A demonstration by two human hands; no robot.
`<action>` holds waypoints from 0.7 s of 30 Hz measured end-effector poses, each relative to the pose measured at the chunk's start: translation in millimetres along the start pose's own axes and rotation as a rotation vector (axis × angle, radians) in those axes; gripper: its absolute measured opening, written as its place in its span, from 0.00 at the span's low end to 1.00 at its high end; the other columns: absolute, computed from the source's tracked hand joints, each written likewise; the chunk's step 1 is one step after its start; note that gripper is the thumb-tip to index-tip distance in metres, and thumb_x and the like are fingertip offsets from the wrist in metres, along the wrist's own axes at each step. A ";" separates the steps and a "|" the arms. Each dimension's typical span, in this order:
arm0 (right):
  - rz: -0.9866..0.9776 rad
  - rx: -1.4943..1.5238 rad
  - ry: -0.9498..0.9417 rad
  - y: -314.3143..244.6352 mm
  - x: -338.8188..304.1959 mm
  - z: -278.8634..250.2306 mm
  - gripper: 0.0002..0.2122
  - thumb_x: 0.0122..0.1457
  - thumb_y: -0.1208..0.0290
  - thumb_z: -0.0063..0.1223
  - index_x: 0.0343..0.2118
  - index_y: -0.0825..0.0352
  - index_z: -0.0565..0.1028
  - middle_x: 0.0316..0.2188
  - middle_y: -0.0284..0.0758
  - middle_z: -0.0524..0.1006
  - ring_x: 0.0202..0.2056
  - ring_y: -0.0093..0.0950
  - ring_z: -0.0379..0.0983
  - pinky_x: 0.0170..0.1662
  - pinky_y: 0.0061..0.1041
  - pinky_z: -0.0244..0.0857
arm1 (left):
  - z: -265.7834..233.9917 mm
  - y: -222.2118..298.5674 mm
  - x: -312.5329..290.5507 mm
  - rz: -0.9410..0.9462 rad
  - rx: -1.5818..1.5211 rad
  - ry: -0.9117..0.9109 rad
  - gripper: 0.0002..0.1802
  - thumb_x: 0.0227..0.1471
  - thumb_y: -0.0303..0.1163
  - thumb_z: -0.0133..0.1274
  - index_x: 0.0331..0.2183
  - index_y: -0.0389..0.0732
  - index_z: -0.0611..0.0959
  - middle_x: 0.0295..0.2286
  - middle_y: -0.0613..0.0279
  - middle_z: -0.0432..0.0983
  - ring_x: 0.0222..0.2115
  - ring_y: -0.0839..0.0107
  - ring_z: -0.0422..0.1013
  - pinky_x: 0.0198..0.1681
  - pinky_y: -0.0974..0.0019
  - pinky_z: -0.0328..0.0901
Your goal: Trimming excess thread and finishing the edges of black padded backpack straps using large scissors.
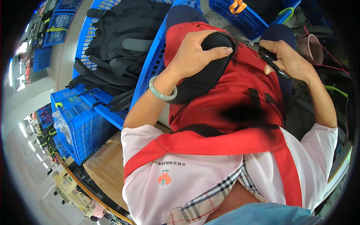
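Note:
My left hand (197,52) is closed on a black padded fabric piece (204,80), its thumb pressed flat on top and its fingers hidden underneath. The piece lies over my lap, on the red apron (240,93). Scissors (268,58) with black handles are in my right hand (287,58), fingers through the loops. Their blades point left toward the far edge of the black piece, near my left thumb tip. Whether the blades touch the edge cannot be made out.
Left of my lap stands a blue plastic crate (144,80) heaped with black curved pieces (123,45). Another blue crate (80,123) and a cardboard box (107,168) are nearer me. A blue basket (240,18) stands ahead, and a pink mesh cup (312,48) is at the right.

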State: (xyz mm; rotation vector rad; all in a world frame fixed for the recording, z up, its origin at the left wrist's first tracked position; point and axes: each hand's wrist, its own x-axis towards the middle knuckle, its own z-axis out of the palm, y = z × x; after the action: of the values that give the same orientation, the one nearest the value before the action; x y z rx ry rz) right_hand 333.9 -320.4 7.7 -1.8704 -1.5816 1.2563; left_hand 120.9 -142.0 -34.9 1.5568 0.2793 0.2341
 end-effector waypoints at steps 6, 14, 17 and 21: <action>-0.032 -0.127 0.054 -10.7 -10.2 -3.9 0.26 0.46 0.53 0.66 0.28 0.71 0.64 0.20 0.32 0.53 0.24 0.24 0.49 0.26 0.28 0.49 | 12.8 -5.5 2.1 -0.009 0.038 -0.069 0.14 0.47 0.31 0.63 0.36 0.35 0.83 0.28 0.66 0.79 0.30 0.80 0.72 0.36 0.75 0.67; 0.110 -0.228 -0.058 -20.3 -14.7 -22.7 0.25 0.44 0.56 0.68 0.26 0.70 0.62 0.19 0.31 0.53 0.24 0.25 0.48 0.26 0.28 0.47 | 24.1 -14.4 5.6 0.004 -0.022 -0.133 0.14 0.46 0.33 0.63 0.34 0.35 0.83 0.26 0.65 0.79 0.28 0.80 0.72 0.34 0.73 0.67; 0.170 -0.313 -0.048 -21.9 -15.7 -29.3 0.29 0.40 0.52 0.69 0.26 0.71 0.62 0.19 0.32 0.52 0.23 0.26 0.48 0.26 0.29 0.48 | 27.8 -14.5 5.2 -0.027 -0.002 -0.149 0.14 0.46 0.33 0.63 0.35 0.35 0.84 0.26 0.65 0.80 0.28 0.80 0.72 0.35 0.73 0.67; 0.239 -0.414 -0.034 -27.1 -16.8 -38.6 0.33 0.34 0.47 0.69 0.25 0.71 0.60 0.18 0.34 0.52 0.23 0.29 0.48 0.26 0.32 0.49 | 33.3 -16.3 5.5 -0.023 -0.064 -0.156 0.14 0.45 0.32 0.64 0.35 0.35 0.84 0.25 0.66 0.79 0.28 0.81 0.72 0.35 0.74 0.67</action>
State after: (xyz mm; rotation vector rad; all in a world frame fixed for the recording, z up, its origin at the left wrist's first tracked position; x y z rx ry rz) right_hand 350.2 -318.5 55.0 -2.3621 -1.7838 1.1185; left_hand 136.3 -171.8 -51.6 1.4985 0.1653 0.1018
